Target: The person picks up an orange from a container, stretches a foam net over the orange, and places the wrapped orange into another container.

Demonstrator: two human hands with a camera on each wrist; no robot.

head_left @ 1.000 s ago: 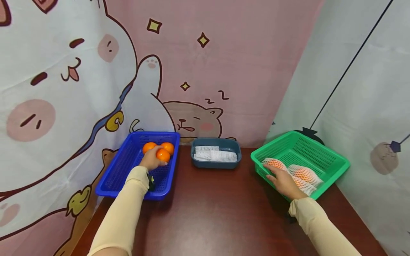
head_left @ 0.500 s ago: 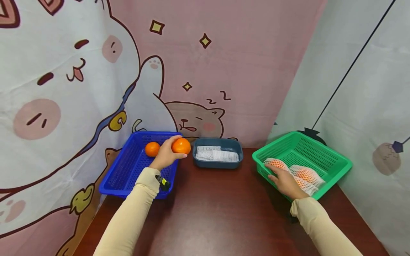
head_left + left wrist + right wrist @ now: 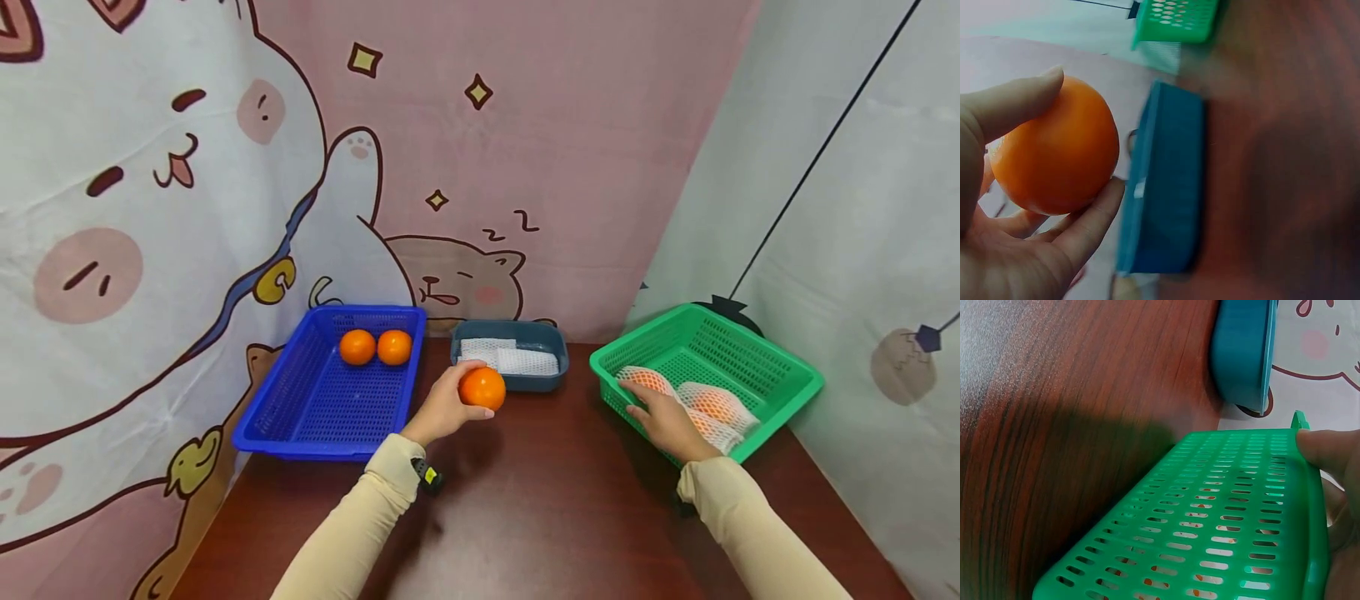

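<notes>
My left hand [image 3: 446, 408] holds an orange [image 3: 482, 389] between thumb and fingers, raised over the table in front of the small dark blue-grey bin [image 3: 517, 384]. In the left wrist view the thumb lies over one side of the orange [image 3: 1066, 150] and the fingers support the other. White foam net sleeves [image 3: 528, 362] lie in that bin. My right hand [image 3: 670, 425] grips the near-left rim of the green basket [image 3: 693, 333], thumb outside, other fingers inside. Beside those fingers lie several oranges in white foam nets [image 3: 708, 404].
A blue basket [image 3: 330, 417] on the left holds two bare oranges [image 3: 375, 347] at its far end. The brown table [image 3: 540, 500] runs between the baskets. Behind it hangs a printed cartoon cloth [image 3: 570, 167].
My left hand has lifted one orange out of the blue basket and carried it right, to in front of the small bin. The right hand has stayed at the green basket's rim.
</notes>
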